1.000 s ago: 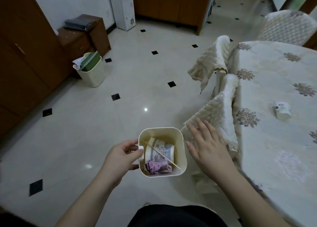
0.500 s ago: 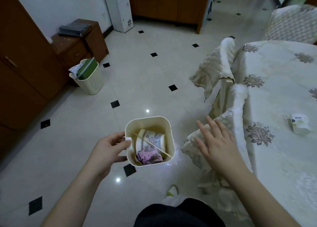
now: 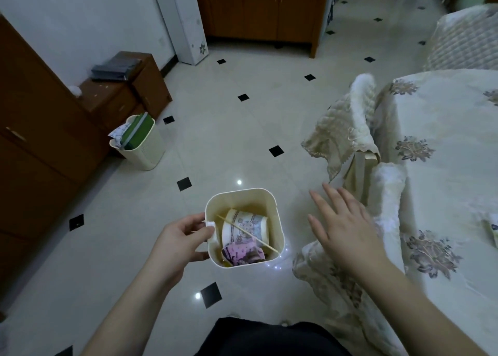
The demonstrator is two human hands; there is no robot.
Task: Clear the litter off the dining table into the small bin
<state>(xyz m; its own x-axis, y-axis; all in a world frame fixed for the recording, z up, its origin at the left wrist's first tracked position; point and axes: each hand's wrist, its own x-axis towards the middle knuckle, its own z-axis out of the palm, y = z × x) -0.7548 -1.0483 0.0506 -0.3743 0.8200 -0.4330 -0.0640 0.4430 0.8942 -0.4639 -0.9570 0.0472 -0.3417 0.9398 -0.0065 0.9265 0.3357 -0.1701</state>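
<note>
Nearest to me, my left hand (image 3: 183, 241) has its grip clamped on the left wall of the small bin (image 3: 272, 207), thumb hooked over the rim, holding it up over the floor (image 3: 229, 129) with the mouth facing up. Inside lie a crushed paper cup (image 3: 246, 229), a thin wooden stick (image 3: 248, 234) laid slantwise across it from upper left to lower right, and a pink wrapper (image 3: 242, 256) against the near wall.

Just right of the bin, my right hand (image 3: 347, 229) hangs flat with the fingers spread and the grip apart, holding nothing. It hovers at the covered back of the near chair (image 3: 388, 194); I cannot tell whether the palm touches the fabric.

What the coming move turns on, as I judge it: the only litter I can make out on the table (image 3: 444, 107) is a small crumpled packet (image 3: 493, 229), cut off by the right edge of view. It lies to the right of both hands, past the chair back, and the empty right hand is the nearer one. The chair back stands between that hand and the packet, so I would reach over it, then bring the bin closer to the table edge.

Farther off, a second covered chair (image 3: 347, 124) is tucked at the table. Across the floor to the left a larger waste bin (image 3: 145, 151), stuffed with paper and something green, stands beside a low wooden cabinet (image 3: 126, 94), well apart from my work.
</note>
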